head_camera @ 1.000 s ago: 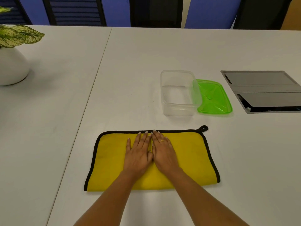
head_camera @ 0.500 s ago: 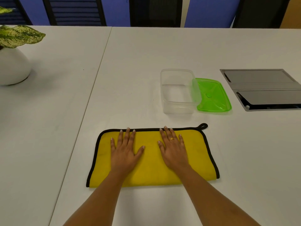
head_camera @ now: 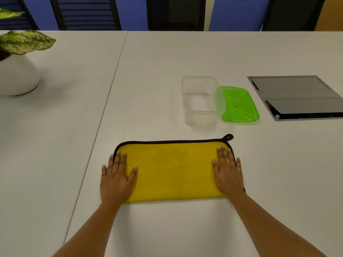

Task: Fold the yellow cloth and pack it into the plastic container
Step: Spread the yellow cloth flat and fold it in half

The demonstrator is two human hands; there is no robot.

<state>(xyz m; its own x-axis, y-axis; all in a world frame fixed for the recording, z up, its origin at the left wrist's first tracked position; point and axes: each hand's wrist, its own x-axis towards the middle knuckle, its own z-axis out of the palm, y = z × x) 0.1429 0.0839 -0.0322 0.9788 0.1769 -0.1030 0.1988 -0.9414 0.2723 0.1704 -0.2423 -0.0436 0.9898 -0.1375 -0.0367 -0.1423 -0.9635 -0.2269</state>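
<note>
The yellow cloth (head_camera: 174,169), edged in black with a small loop at its far right corner, lies folded in half and flat on the white table. My left hand (head_camera: 116,177) rests flat on its left end, fingers spread, partly over the edge. My right hand (head_camera: 228,173) lies flat on its right end, a ring on one finger. Beyond the cloth stands the clear plastic container (head_camera: 201,115), without its lid and with nothing inside. Its green lid (head_camera: 239,104) lies flat against the container's right side.
A grey panel (head_camera: 297,97) is set into the table at the far right. A white pot with a leafy plant (head_camera: 16,75) stands at the far left. A seam (head_camera: 111,89) runs between two tabletops. Dark chairs line the far edge.
Both hands have slid apart from the middle of the cloth to its left and right ends, pressing it flat.
</note>
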